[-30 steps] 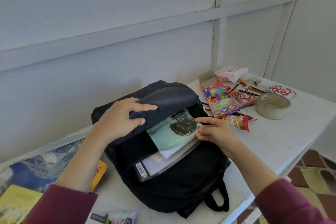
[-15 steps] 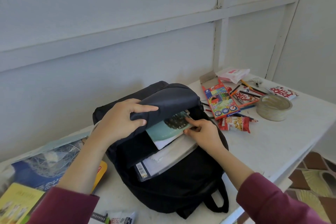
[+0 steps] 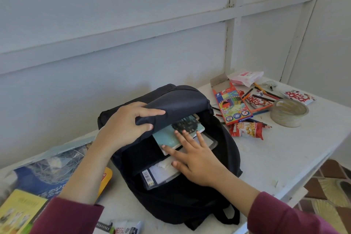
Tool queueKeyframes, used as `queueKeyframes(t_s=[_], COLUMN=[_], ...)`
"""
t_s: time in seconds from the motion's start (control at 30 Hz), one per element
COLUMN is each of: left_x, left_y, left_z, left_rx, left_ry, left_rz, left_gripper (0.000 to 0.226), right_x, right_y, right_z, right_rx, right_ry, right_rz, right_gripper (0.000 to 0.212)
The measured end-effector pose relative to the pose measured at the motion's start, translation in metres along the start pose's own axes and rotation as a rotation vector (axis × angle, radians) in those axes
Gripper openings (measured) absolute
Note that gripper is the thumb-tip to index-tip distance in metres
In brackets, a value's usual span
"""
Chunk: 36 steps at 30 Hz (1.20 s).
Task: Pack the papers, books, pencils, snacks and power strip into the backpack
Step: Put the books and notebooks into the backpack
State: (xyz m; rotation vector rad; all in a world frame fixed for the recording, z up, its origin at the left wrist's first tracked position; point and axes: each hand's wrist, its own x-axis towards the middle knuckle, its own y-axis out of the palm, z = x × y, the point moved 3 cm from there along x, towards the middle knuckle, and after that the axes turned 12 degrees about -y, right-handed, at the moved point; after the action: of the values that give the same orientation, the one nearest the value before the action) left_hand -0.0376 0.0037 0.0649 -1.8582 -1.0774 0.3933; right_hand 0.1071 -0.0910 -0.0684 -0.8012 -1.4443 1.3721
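Hands work apart: the left hand [image 3: 123, 125] grips the lifted flap [image 3: 180, 104] of the black backpack [image 3: 190, 195], fingers curled round its edge, while the right hand [image 3: 195, 156] lies flat, fingers spread, on a teal book [image 3: 169, 137] sticking partway out of the opening above some papers [image 3: 161, 175]. To seat it well, the push should run straight along the cover, with the flap held high so the corners clear. Loose pencils [image 3: 266, 94] and snacks [image 3: 247, 129] wait on the tabletop [image 3: 284, 148], far right.
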Motion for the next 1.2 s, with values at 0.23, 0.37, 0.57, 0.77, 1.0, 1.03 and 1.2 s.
queueKeyframes(t_s=[0.23, 0.37, 0.57, 0.77, 1.0, 1.03, 1.2], left_x=[-0.001, -0.001, -0.001, -0.001, 0.000, 0.000, -0.001], left_y=[0.000, -0.001, -0.002, -0.002, -0.001, 0.000, 0.003], left_z=[-0.002, -0.002, 0.000, 0.003, 0.004, 0.004, 0.010], left_rx=[-0.004, -0.005, -0.033, -0.045, -0.027, -0.027, -0.031], left_ry=[-0.014, -0.026, -0.036, -0.048, -0.047, -0.049, -0.071], left_rz=[-0.007, -0.012, -0.017, -0.031, -0.021, -0.020, -0.015], left_gripper=[0.061, 0.061, 0.059, 0.055, 0.051, 0.051, 0.052], right_x=[0.018, 0.029, 0.039, 0.016, 0.013, 0.014, 0.013], right_y=[0.005, 0.005, 0.003, 0.005, 0.003, 0.002, -0.003], right_z=[-0.006, -0.014, -0.025, -0.030, -0.049, -0.050, -0.048], right_rx=[-0.033, -0.018, 0.007, 0.058, 0.027, 0.034, 0.046], right_ry=[0.056, 0.089, 0.114, 0.217, 0.237, 0.239, 0.240], right_rz=[0.021, 0.017, 0.039, 0.022, 0.071, 0.074, 0.082], right_gripper=[0.057, 0.056, 0.052, 0.079, 0.066, 0.063, 0.061])
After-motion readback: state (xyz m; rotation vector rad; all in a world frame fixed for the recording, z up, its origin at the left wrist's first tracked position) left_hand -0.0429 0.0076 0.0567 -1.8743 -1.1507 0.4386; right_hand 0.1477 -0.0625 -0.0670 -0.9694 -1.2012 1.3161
